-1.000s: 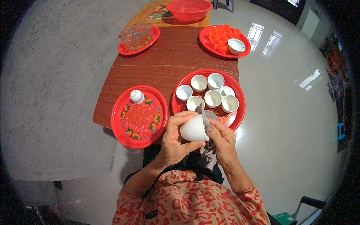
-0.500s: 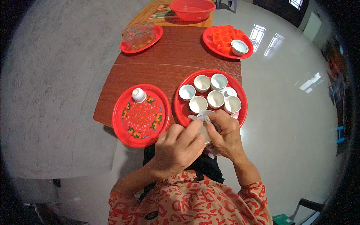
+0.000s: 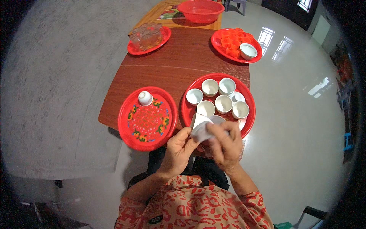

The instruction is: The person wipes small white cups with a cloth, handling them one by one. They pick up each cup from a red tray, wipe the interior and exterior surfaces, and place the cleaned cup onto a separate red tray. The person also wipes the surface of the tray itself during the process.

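My left hand grips a small white cup, tilted, its fingers wrapped round the lower side. A pale grey cloth is bunched against the cup, held in the closed fingers of my right hand, which is smeared by motion. Both hands are over the near edge of a round red tray with several white cups standing mouth up. To the left, a floral red tray bears one white cup turned upside down near its far side.
The trays are on a brown wooden table. Farther off are a red plate of clear glasses, a red plate with orange cups and a white bowl, and a red basin. Shiny floor lies to the right.
The cup has come into clearer sight, tilted in my left hand. My right hand and the cloth have shifted across it. The whole view has moved slightly.
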{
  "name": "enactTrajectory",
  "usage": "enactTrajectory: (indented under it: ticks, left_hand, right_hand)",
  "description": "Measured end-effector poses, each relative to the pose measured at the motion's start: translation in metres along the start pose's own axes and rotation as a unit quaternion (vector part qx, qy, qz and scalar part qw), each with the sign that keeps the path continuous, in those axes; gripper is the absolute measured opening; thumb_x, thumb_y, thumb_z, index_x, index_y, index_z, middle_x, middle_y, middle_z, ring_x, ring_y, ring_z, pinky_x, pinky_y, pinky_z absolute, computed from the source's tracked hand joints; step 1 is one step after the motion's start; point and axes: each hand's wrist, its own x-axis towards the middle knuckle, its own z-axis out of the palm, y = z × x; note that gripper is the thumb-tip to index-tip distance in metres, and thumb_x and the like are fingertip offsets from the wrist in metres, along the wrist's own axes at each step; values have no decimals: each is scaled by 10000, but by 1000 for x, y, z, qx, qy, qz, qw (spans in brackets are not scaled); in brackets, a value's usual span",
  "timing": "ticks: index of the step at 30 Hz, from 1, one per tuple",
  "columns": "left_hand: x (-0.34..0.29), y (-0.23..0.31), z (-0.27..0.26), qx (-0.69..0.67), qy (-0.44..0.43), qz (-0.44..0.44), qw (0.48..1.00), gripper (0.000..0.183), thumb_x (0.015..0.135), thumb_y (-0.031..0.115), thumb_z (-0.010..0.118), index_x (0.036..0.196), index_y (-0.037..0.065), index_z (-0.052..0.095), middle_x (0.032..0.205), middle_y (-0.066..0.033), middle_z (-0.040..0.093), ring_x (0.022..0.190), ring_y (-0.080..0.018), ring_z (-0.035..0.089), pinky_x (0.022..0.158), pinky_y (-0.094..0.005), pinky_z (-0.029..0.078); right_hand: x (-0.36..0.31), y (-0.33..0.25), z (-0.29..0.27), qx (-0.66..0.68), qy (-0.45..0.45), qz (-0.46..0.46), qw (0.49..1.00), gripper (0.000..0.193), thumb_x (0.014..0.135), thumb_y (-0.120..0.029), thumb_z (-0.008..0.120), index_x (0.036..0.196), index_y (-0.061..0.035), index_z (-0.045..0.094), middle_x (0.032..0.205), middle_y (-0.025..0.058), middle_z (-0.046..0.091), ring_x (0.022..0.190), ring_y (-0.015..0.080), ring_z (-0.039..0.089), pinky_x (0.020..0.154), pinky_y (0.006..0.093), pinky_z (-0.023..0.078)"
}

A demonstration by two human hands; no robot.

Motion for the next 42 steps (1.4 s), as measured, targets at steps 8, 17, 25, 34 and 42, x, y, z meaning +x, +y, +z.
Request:
enactTrajectory:
  ticks: [8,17,25,34,42]
  left_hand:
    - [-5,0,3,86,-31,6,996,238,965,143,498,1126,-30,532,966,-37,588,858,-84,560,777,-237,471]
    - [-5,-2,1,106,-46,-7,993,307,970,186,501,1184,-33,517,1012,-60,601,882,-95,570,793,-248,477]
    - [-4,-13,-2,80,-20,34,996,295,958,185,533,1160,-29,533,1037,-38,592,955,-91,544,842,-251,454]
    - [-6,1,0,146,-44,19,988,221,950,127,525,1112,-21,550,934,-46,603,805,-87,570,707,-236,481]
    - [-5,-5,-2,76,-58,9,995,191,954,106,506,1109,-1,536,953,-41,570,883,-92,562,772,-241,473]
  right_hand:
    - [9,4,-2,113,-26,70,991,421,698,69,614,1083,-85,686,873,60,481,780,184,509,687,275,431]
    - [7,16,-6,198,-53,110,973,352,734,53,555,1046,-51,683,929,73,499,814,180,517,712,282,443]
    - [4,3,-1,6,-11,-111,994,325,632,-134,780,953,-124,729,862,40,545,714,208,497,579,346,401]
    - [15,11,-8,231,-63,135,962,220,761,-37,682,979,-47,710,915,53,544,807,156,533,686,262,439]
    - [15,12,-13,212,-75,141,964,235,785,-54,666,1017,-37,692,923,69,545,834,170,555,710,260,455]
